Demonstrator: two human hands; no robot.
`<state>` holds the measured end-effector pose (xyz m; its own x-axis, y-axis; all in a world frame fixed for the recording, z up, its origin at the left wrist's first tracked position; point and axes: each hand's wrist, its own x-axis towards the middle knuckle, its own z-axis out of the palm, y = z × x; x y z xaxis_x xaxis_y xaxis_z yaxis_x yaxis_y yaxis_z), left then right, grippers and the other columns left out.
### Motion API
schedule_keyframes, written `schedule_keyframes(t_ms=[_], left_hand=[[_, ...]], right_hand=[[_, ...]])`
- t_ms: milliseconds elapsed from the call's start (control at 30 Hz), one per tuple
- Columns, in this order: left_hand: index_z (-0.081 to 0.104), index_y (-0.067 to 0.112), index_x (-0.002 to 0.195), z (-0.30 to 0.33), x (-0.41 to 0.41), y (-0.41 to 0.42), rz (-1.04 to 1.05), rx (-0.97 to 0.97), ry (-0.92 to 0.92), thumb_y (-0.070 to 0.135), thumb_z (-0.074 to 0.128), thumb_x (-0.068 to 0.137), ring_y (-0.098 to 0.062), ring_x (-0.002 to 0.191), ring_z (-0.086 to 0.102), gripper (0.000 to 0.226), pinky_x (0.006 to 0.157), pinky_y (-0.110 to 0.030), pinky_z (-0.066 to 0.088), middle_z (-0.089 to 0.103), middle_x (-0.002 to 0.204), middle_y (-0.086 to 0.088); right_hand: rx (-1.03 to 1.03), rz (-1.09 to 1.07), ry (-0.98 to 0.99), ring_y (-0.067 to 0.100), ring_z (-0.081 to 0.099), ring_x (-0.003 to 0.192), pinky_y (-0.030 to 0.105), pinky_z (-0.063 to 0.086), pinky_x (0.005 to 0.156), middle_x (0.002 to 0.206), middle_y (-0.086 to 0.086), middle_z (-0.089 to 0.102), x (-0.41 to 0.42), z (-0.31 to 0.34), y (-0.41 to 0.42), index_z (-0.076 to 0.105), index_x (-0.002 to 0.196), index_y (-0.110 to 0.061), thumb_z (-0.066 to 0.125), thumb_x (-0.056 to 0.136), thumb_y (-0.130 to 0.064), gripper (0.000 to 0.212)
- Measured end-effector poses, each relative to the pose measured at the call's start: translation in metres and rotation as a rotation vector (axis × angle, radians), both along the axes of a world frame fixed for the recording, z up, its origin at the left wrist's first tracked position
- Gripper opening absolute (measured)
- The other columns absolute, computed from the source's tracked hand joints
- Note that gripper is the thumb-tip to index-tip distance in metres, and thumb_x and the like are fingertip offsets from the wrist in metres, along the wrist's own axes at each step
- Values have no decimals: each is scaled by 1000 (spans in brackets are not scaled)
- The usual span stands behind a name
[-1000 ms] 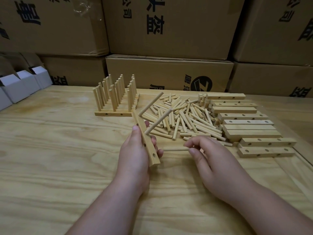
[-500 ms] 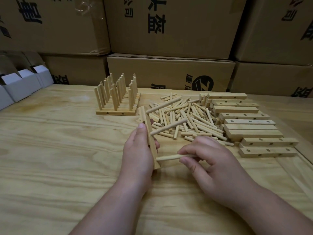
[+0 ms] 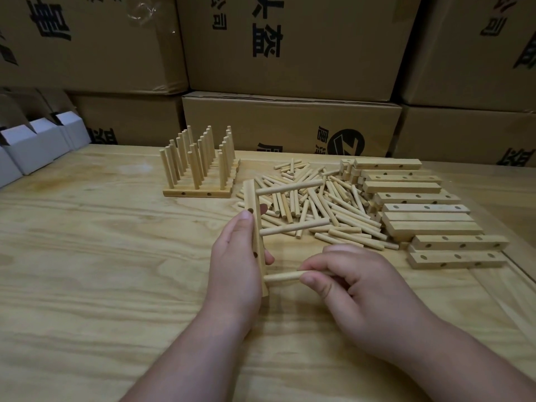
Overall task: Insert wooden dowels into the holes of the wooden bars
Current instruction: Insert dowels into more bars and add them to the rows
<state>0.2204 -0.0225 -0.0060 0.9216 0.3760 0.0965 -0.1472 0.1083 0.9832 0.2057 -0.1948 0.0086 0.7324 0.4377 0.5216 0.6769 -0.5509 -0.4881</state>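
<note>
My left hand [image 3: 233, 259] grips a wooden bar [image 3: 252, 198] held on edge, its length running away from me. Two dowels [image 3: 290, 187] stick out of the bar's right face, pointing right. My right hand [image 3: 356, 288] pinches a third dowel [image 3: 282, 277] whose left end meets the bar's near end at a hole. A heap of loose dowels [image 3: 322, 210] lies behind my hands. Drilled bars [image 3: 458, 242] without dowels are stacked at the right. Finished bars with upright dowels [image 3: 200, 161] stand at the back left.
Large cardboard boxes [image 3: 290, 126] wall off the far edge of the plywood table [image 3: 87, 271]. Small white open boxes [image 3: 34, 146] sit at the far left. A seam in the tabletop [image 3: 519, 271] runs along the right.
My right hand brought the third dowel leftward from the pile's edge to the bar's near end. My left hand turned the bar more upright, so the two seated dowels now point right.
</note>
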Motion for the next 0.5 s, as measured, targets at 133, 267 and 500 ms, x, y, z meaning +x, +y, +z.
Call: schedule_keyframes(t_ms=[133,267,500], left_hand=[[74,46,102,0,0,-1,-2,15,-45,58,37,91,-4,54,55,40,51,-24,46,58,58,13],[73,40,95,1,-2,-2,15,34,-80,59,38,90,-7,53,54,40,49,-21,45,54,58,11],[70,41,99,-1,-8,-7,29,82,-213,54,35,96,-6,54,52,38,51,-18,45,56,63,15]], right_hand=[[10,-28,61,3,62,81,20,47,70,79,-15,66,-2,0,1,75,92,-29,62,91,-34,14],[-1,-49,120,1,63,85,17,47,72,82,-18,67,-2,-1,0,75,92,-30,59,91,-38,17],[42,-27,324,4,65,83,22,49,71,84,-12,71,-1,-4,-1,68,94,-36,52,89,-49,21]])
